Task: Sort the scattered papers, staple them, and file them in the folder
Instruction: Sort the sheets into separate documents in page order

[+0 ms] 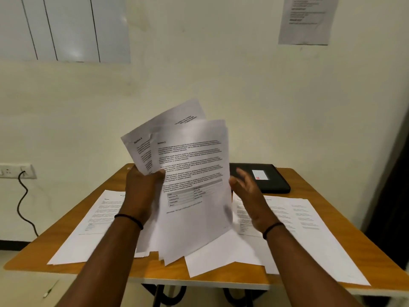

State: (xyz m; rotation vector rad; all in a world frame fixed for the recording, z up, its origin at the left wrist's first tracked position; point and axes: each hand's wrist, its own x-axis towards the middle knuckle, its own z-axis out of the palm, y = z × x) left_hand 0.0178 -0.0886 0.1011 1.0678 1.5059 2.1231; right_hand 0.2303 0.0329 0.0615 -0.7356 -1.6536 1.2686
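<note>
My left hand (141,189) grips a fanned bundle of printed sheets (190,173) by its left edge and holds it upright above the table. The front sheet is headed "Section 2", and another behind it reads "Section 5". My right hand (247,187) hovers just right of the bundle with fingers spread, blurred, holding nothing. More printed pages lie flat on the wooden table (155,271): one at the left (93,220), others at the right (294,220), and blank-looking sheets under the bundle (221,253). A black folder (270,178) with a white label lies at the table's back right. No stapler is visible.
The table stands against a cream wall (221,74). A wall socket with a black cable (22,196) is at the left. A printed notice (307,18) hangs on the wall, upper right. A small pen-like object (49,290) lies on the floor at the lower left.
</note>
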